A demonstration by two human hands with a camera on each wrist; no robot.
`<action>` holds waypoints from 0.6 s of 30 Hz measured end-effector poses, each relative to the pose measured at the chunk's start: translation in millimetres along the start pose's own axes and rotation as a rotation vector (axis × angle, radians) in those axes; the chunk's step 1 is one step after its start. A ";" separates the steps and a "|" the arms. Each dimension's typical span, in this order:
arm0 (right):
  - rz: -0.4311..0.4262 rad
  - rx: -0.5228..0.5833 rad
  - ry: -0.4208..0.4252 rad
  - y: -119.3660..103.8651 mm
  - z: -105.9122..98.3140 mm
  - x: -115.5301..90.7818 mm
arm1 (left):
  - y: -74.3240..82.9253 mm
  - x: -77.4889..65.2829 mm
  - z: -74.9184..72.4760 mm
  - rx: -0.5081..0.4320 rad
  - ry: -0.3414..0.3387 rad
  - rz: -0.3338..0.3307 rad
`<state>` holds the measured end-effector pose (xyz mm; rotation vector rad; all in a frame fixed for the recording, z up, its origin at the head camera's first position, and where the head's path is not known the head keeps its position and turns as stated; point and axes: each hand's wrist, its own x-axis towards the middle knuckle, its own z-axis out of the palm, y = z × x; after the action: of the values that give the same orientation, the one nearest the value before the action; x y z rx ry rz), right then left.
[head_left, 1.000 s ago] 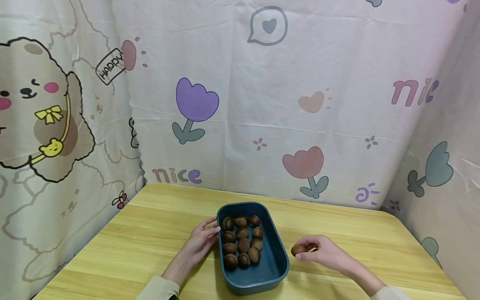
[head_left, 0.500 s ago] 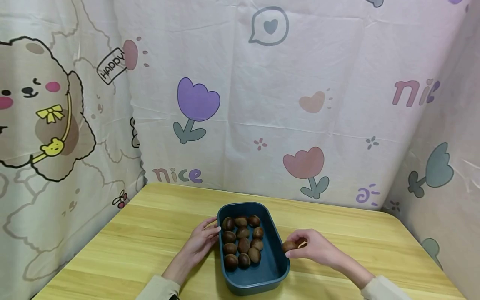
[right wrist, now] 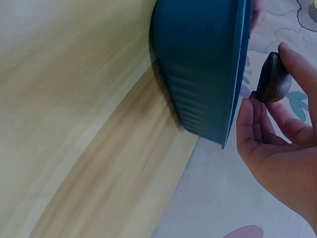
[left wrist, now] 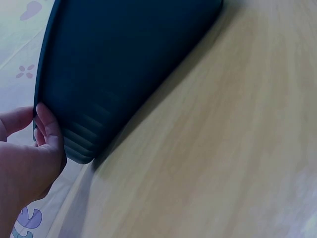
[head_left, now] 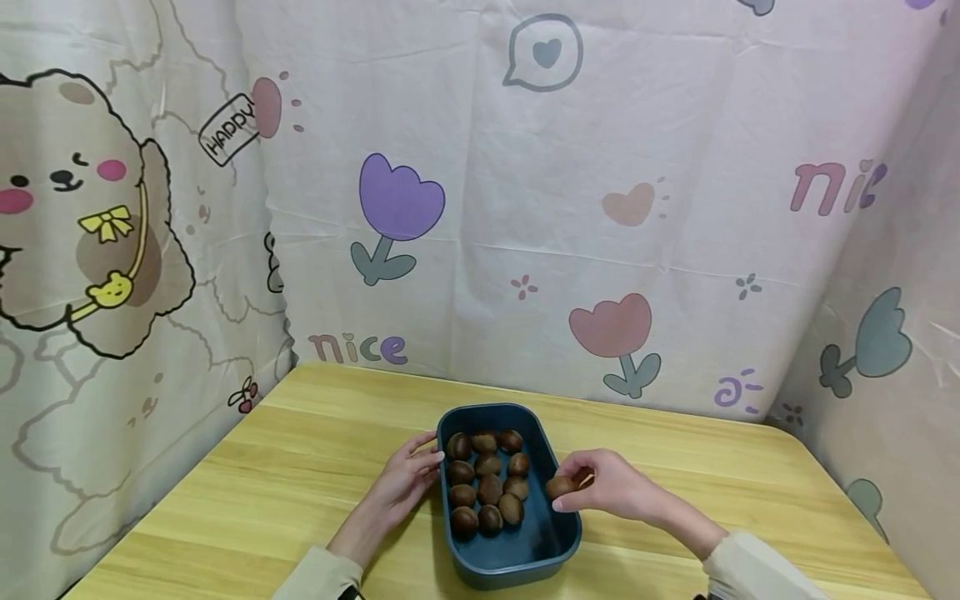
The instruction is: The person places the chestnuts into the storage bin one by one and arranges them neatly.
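A dark blue rectangular box [head_left: 516,573] stands on the wooden table, with several brown chestnuts [head_left: 489,488] laid in rows inside, mostly at its left and far part. My left hand [head_left: 405,482] holds the box's left rim, thumb at the edge and fingers against the outer wall, as the left wrist view shows [left wrist: 30,161]. Between thumb and fingertips, my right hand [head_left: 617,485] pinches a single chestnut [head_left: 558,487] over the right rim of the box. In the right wrist view that chestnut [right wrist: 274,79] is just above the rim's level, apart from the box.
The light wooden table [head_left: 285,467] extends on both sides of the box. Behind it and at both sides hang white printed cloths [head_left: 480,317] with flowers, words and a bear.
My right hand has moved left with the chestnut, from beside the box to over its right rim. The left hand and the box have stayed in place.
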<state>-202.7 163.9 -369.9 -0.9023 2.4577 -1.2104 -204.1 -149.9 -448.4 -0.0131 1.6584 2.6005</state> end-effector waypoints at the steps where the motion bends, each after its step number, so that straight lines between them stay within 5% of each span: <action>1: -0.006 -0.004 -0.003 -1.1 0.7 1.5 | 0.0 0.0 -0.1 0.001 0.000 0.000; 18: -0.082 -0.059 -0.170 -23.3 39.2 28.9 | -0.6 -1.3 -0.2 -0.001 -0.008 0.018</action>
<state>-196.7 110.5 -374.9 -1.0852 2.3524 -1.0446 -202.8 -149.9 -449.0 0.0124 1.6623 2.6103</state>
